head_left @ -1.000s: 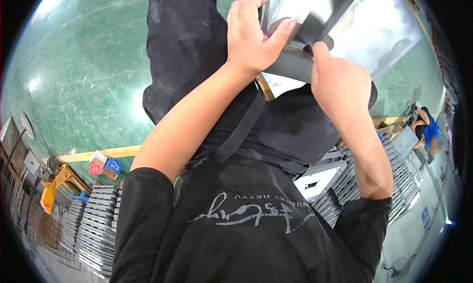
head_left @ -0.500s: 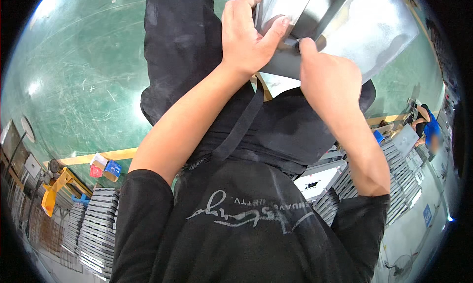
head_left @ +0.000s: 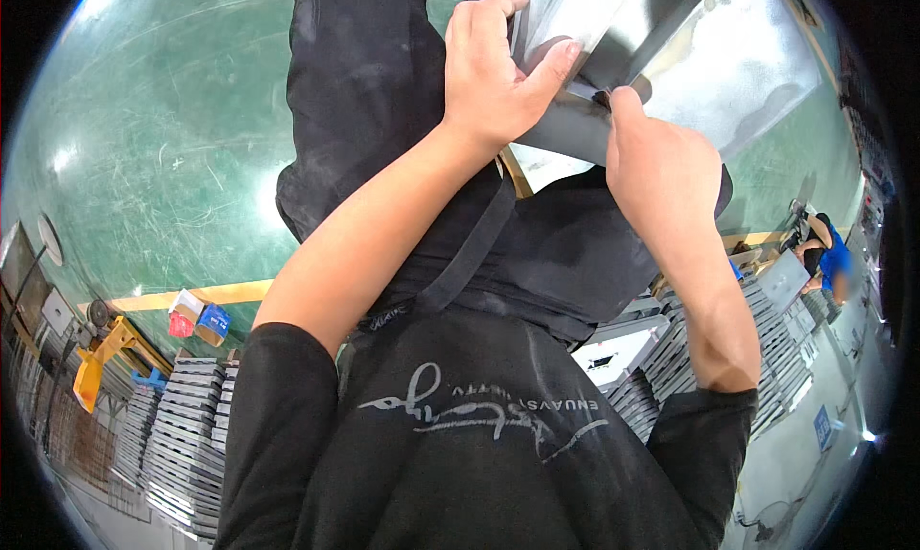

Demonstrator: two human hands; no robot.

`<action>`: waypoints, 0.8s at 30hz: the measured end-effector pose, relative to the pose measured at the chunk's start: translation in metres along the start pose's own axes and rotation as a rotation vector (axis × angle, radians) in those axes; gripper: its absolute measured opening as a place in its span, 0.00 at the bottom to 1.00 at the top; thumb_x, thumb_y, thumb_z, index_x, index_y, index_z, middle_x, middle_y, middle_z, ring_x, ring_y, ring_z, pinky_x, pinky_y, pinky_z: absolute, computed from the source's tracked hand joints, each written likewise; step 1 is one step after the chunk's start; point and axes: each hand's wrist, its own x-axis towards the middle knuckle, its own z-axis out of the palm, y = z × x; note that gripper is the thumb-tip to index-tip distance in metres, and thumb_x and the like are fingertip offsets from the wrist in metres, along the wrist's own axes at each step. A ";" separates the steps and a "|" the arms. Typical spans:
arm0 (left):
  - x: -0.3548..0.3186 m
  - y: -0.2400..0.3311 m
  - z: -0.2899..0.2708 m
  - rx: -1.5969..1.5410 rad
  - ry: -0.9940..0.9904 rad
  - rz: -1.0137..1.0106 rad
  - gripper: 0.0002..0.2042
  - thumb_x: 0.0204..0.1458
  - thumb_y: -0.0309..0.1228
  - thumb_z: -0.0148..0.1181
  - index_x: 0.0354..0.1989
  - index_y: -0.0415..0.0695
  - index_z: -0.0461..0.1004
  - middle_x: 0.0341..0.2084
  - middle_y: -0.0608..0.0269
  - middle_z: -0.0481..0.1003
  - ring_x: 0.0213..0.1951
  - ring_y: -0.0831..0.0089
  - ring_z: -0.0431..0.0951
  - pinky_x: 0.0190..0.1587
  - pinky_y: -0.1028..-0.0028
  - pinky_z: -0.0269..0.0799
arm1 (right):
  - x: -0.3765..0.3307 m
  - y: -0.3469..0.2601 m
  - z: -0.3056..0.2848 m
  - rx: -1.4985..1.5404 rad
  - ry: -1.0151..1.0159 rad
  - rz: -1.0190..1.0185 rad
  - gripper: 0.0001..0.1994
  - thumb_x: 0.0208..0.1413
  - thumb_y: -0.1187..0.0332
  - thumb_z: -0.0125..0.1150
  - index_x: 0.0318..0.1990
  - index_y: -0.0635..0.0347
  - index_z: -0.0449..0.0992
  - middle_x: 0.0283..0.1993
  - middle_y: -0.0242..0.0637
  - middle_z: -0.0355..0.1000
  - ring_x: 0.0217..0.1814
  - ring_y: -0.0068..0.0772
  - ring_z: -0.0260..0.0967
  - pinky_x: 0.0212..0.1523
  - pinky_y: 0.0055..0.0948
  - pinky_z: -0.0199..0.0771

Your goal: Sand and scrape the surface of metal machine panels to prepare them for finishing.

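Two bare hands work at the top of the head view, both on a bent grey sheet-metal piece [head_left: 613, 33]. Largest first: glossy green floor [head_left: 144, 148] fills left and upper field, scratched, light glare on it. Person's black shirt with pale script print [head_left: 470, 425] and dark trousers [head_left: 364, 80] run down the centre. Grey sheet-metal piece sits top centre to top right, over the legs, shiny flat face to the right, darker folded channel in the middle. Stacks of flat grey panels [head_left: 182, 445] lower left; more grey panel stacks [head_left: 757, 349] lower right. Yellow floor stripe [head_left: 192, 296] mid left. Yellow pallet jack [head_left: 101, 358] far left, near the stacks. Left hand [head_left: 494, 71]: curled, fingers wrapped over the sheet's near left edge, thumb pressed on the grey face, firm grip. Right hand [head_left: 661, 162]: closed loose, back to camera, thumb and fingertips pinching the folded edge just right of left thumb; what lies under the fingers is hidden. Hands close, not touching. Small red and blue box [head_left: 199, 318] on the stripe. Another person in blue top [head_left: 829, 258] far right, small, well apart.
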 end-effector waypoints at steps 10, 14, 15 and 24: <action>0.000 -0.005 0.003 -0.028 -0.027 -0.026 0.28 0.48 0.45 0.71 0.49 0.36 0.72 0.41 0.49 0.71 0.45 0.52 0.71 0.50 0.58 0.67 | 0.002 0.001 -0.002 0.001 -0.053 0.043 0.05 0.55 0.71 0.55 0.39 0.55 0.71 0.20 0.42 0.75 0.25 0.50 0.78 0.26 0.48 0.76; 0.002 -0.008 0.005 -0.028 -0.038 -0.046 0.28 0.48 0.46 0.71 0.49 0.36 0.72 0.41 0.49 0.71 0.45 0.52 0.71 0.50 0.59 0.66 | 0.012 -0.005 0.007 -0.044 -0.063 0.002 0.06 0.55 0.70 0.56 0.40 0.55 0.72 0.20 0.43 0.75 0.25 0.50 0.78 0.26 0.47 0.75; 0.002 -0.007 0.005 -0.029 -0.037 -0.048 0.28 0.48 0.46 0.71 0.49 0.36 0.72 0.41 0.49 0.71 0.45 0.52 0.71 0.50 0.59 0.66 | 0.010 -0.004 0.005 -0.045 -0.065 0.002 0.06 0.55 0.70 0.56 0.40 0.55 0.72 0.20 0.43 0.75 0.25 0.50 0.78 0.26 0.47 0.75; 0.002 -0.004 0.003 0.021 -0.022 -0.004 0.27 0.50 0.44 0.71 0.50 0.36 0.72 0.41 0.49 0.71 0.45 0.54 0.72 0.49 0.61 0.68 | -0.035 0.011 -0.019 0.064 -0.081 0.060 0.05 0.61 0.67 0.54 0.41 0.55 0.72 0.19 0.44 0.73 0.24 0.53 0.75 0.27 0.48 0.72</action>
